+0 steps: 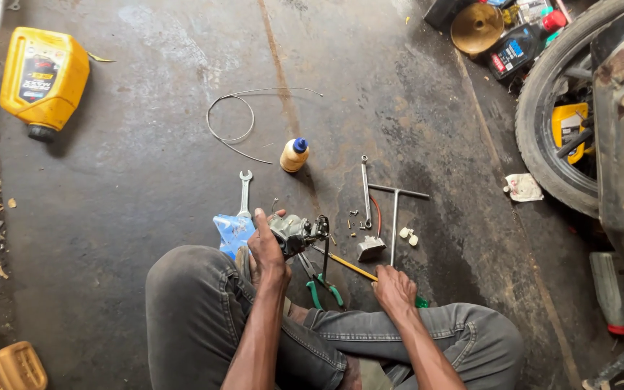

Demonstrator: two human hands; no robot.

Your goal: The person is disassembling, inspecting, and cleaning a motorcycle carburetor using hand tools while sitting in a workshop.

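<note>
Steel spanners (244, 193), T-wrench (396, 217), small bottle (294, 154) beyond carburettor (294, 232).

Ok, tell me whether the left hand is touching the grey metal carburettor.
Touching: the head view shows the left hand gripping the grey metal carburettor, fingers wrapped around its near side.

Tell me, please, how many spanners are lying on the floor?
2: one spanner above the left hand, another spanner beside the T-handle wrench. Others may be hidden.

Spanner (244, 193) probably lies left of bottle (294, 155).
</note>
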